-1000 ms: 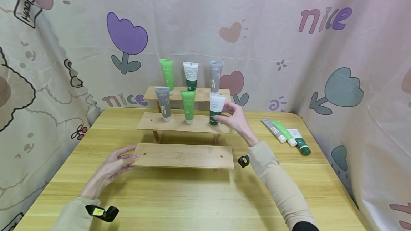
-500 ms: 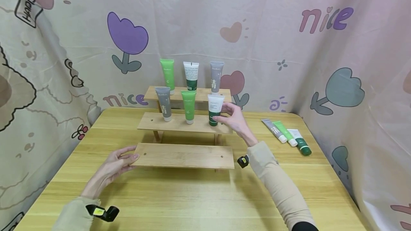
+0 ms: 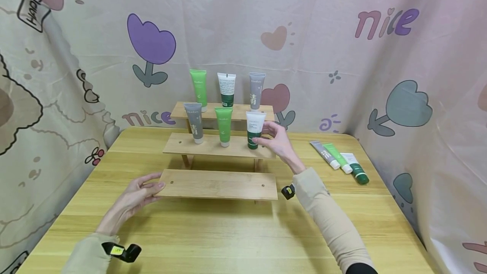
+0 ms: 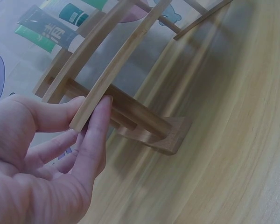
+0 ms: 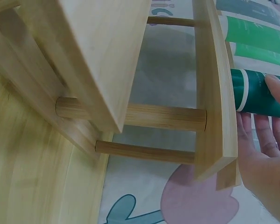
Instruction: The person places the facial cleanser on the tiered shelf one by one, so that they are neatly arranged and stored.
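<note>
A three-tier wooden stand [image 3: 220, 184] is on the table. My left hand [image 3: 135, 195] pinches the left end of its lowest shelf between thumb and fingers, as the left wrist view also shows. On the middle shelf, my right hand [image 3: 279, 141] holds a white and dark green tube [image 3: 255, 129] upright by its lower part; the thumb lies on the green part [image 5: 256, 93] in the right wrist view. To its left stand a light green tube [image 3: 224, 127] and a grey tube [image 3: 194, 122]. The top shelf bears a green tube [image 3: 199, 88], a white-green tube [image 3: 227, 90] and a grey tube [image 3: 256, 91].
At the table's right lie a grey tube [image 3: 324, 154], a green tube [image 3: 337, 158] and a white-green tube [image 3: 355, 168], side by side. A printed curtain [image 3: 304, 54] hangs behind and beside the wooden table [image 3: 213, 240].
The white and dark green tube in my right hand has shifted slightly left and toward me on the middle shelf, mostly in the first half second. My left hand keeps its place.
</note>
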Action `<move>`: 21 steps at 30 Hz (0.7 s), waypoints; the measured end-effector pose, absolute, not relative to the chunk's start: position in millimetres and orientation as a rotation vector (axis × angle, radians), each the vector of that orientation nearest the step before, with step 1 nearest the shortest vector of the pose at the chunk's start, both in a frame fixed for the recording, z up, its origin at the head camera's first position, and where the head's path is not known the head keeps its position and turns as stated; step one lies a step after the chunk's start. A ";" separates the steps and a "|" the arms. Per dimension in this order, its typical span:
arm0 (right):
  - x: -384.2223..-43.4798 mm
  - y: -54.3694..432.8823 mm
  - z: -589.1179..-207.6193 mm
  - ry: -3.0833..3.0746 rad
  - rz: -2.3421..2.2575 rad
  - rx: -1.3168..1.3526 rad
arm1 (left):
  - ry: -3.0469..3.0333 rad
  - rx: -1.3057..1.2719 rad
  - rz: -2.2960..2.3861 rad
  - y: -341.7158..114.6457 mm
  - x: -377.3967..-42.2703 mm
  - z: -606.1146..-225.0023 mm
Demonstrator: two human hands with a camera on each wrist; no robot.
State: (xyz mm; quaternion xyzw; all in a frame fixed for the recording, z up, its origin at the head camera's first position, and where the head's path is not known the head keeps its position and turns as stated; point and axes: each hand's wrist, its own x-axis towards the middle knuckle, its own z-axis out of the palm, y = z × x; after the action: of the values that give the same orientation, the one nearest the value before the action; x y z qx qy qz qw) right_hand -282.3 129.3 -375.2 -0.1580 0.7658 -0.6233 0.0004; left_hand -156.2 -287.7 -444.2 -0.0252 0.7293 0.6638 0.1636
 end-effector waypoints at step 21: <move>-275.6 159.7 -388.9 2.375 -2.109 -0.685 | 2.075 -0.070 1.908 -287.0 -155.9 -444.8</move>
State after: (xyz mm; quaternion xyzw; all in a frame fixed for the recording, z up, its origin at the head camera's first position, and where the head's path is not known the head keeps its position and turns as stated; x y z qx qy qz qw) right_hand -275.6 159.7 -388.9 -0.2106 0.7299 -0.6480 -0.0537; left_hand -155.9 -287.0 -444.8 -0.0244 0.7264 0.6679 0.1601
